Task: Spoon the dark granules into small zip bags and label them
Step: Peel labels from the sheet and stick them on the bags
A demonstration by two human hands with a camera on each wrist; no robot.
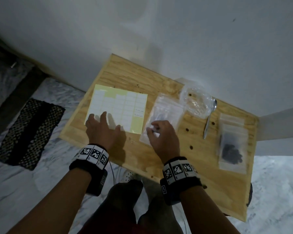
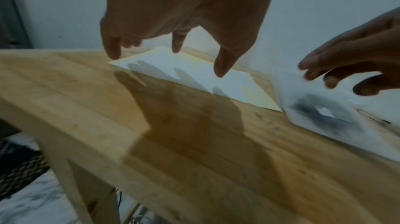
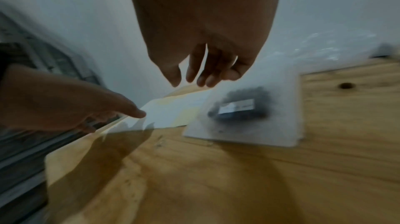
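Note:
A sheet of white labels (image 1: 116, 110) lies on the left of the wooden table (image 1: 201, 174). My left hand (image 1: 105, 120) hovers just over its near edge with fingers spread and straight, holding nothing; its shadow falls on the label sheet (image 2: 194, 73). To the right lies a zip bag (image 1: 162, 115) with dark granules and a white label stuck on it (image 3: 237, 106). My right hand (image 1: 153, 130) hangs over that bag's near end, fingers (image 3: 192, 71) loosely extended and empty. A metal spoon (image 1: 210, 119) lies further right.
A crumpled clear plastic bag (image 1: 195, 102) sits at the table's back beside the spoon. Filled zip bags (image 1: 232, 149) are stacked near the right edge. A white wall runs behind the table. A dark patterned mat (image 1: 29, 132) lies on the floor to the left.

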